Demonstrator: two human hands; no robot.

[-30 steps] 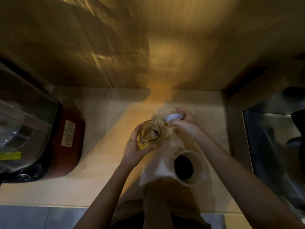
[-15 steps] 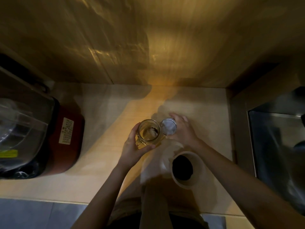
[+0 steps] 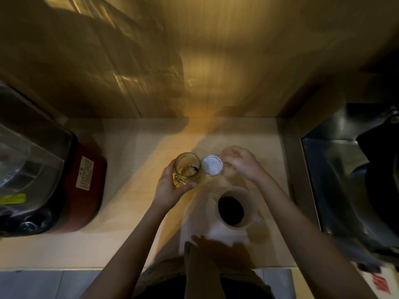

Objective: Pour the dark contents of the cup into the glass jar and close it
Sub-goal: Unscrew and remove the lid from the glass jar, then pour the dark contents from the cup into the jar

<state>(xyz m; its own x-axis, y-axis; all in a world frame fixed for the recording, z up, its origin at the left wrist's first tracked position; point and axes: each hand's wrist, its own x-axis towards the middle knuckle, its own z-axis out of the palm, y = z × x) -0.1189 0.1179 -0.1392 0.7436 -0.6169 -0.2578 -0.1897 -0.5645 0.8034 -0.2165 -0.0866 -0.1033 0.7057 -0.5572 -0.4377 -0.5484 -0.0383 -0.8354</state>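
Nearest to me, the cup (image 3: 235, 209) stands upright on the white cloth (image 3: 200, 221) on the counter (image 3: 129, 152), with the dark contents inside it. Beyond it, my left hand (image 3: 170, 186) wraps around the glass jar (image 3: 187, 167), thumb and fingers clamped on its side; the jar mouth is uncovered. The lid (image 3: 212, 165) lies flat on the counter just beside the jar, to its right. My right hand (image 3: 239, 161) sits at the lid's right edge, fingers loosely curled; motion blur prevents confirming whether they touch the lid. A red appliance (image 3: 84, 186) stands at far left, a metal sink (image 3: 345, 180) at right.
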